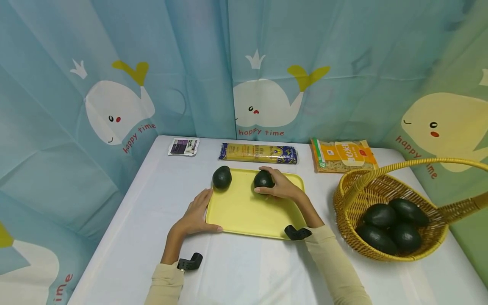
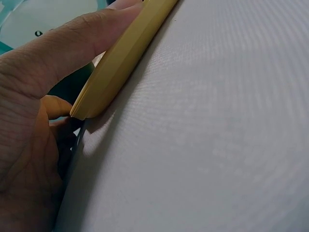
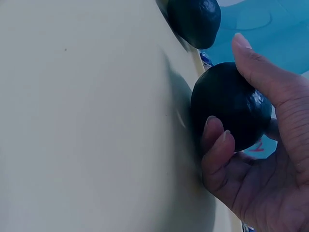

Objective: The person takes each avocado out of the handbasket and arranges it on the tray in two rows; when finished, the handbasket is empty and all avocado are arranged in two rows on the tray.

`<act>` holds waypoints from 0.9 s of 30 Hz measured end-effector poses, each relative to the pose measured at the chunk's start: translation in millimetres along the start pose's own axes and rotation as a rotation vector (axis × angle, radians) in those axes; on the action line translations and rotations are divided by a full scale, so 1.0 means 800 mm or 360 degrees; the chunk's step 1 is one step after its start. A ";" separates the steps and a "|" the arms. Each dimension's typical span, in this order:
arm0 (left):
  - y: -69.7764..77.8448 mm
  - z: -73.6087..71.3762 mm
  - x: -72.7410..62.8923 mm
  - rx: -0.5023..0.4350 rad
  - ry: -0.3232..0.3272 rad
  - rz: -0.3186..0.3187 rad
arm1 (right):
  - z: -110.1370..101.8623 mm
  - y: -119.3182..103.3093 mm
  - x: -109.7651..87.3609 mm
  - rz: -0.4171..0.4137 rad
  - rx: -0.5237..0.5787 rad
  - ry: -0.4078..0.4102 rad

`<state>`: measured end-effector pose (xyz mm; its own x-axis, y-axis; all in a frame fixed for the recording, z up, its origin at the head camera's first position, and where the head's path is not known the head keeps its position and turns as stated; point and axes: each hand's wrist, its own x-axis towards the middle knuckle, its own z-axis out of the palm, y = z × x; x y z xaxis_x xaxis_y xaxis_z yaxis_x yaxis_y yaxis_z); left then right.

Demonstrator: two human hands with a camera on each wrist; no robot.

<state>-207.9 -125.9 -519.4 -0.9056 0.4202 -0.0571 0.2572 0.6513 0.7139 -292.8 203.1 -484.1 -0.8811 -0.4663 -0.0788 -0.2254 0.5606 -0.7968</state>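
Note:
A yellow tray point(image 1: 244, 212) lies on the white table. My left hand point(image 1: 196, 214) holds its near left corner, thumb along the front edge and fingers by the left side; the left wrist view shows the thumb point(image 2: 72, 43) against the rim. Over the tray's far right part, my right hand point(image 1: 280, 184) grips a dark green avocado point(image 1: 263, 179). Its fingers and thumb wrap around the avocado point(image 3: 227, 104) in the right wrist view, close over the tray's surface. Another avocado point(image 1: 222, 177) sits at the far left corner of the tray.
To the right, a wicker basket point(image 1: 345, 212) with a tall handle contains several avocados point(image 1: 381, 215). Along the back lie a small white and purple packet point(image 1: 184, 146), a pack of noodles point(image 1: 257, 153) and an orange food bag point(image 1: 344, 156). A printed curtain point(image 1: 198, 84) hangs behind the table.

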 end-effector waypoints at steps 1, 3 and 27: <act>0.000 0.000 0.000 -0.0001 0.0004 0.0000 | 0.001 -0.001 0.002 -0.0009 -0.0022 0.0007; -0.003 0.000 0.001 0.0013 0.0009 0.0010 | 0.003 -0.002 0.005 -0.0011 -0.0024 0.0008; -0.002 0.000 0.001 -0.0004 -0.0010 -0.0009 | -0.004 -0.006 0.001 -0.0092 -0.0129 0.0005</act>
<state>-209.2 -126.3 -520.5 -0.9048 0.4208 -0.0655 0.2514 0.6520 0.7153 -293.5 202.0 -478.3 -0.8670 -0.4973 -0.0318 -0.3088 0.5863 -0.7489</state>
